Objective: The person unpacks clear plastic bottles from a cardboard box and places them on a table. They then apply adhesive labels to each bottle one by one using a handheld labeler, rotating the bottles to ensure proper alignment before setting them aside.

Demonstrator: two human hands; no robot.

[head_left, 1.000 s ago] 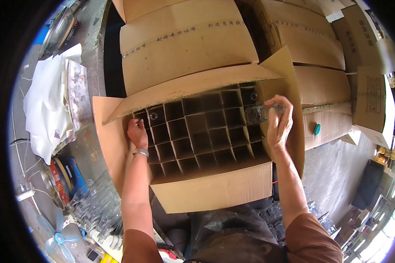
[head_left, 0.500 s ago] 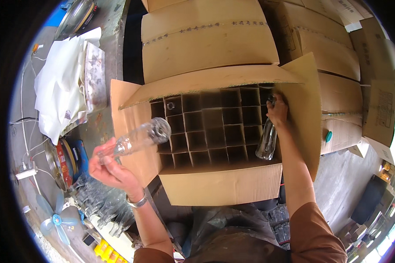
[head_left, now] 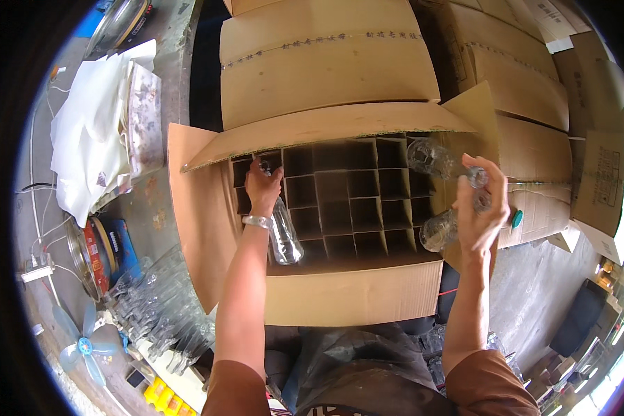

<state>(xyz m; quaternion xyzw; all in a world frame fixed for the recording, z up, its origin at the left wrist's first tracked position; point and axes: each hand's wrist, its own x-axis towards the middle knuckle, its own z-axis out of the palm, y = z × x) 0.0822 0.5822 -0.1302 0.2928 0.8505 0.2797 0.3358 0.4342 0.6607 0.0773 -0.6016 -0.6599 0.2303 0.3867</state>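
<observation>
A brown cardboard carton (head_left: 353, 295) with open flaps stands in front of me, its inside split by a cardboard divider grid (head_left: 319, 197). My left hand (head_left: 262, 188) is over the grid's far left corner, closed on a clear glass bottle (head_left: 286, 239) that slants toward me below the wrist. Its fingertips are at the mouth of another bottle (head_left: 265, 166) standing in a compartment. Over the carton's right flap, my right hand (head_left: 484, 211) grips two clear glass bottles by their necks: an upper bottle (head_left: 428, 158) and a lower bottle (head_left: 439, 230), bases pointing left.
Taped cartons (head_left: 326, 69) stand behind the open one, with more cartons (head_left: 534, 159) on the right. To the left, a worktop holds white sheeting (head_left: 90, 132). Several clear bottles (head_left: 159, 305) lie at lower left, near a blue fan (head_left: 84, 347).
My left hand has swung with its bottle from outside the left flap to the far left compartments. My right hand has moved right, out of the grid, and now shows two bottles.
</observation>
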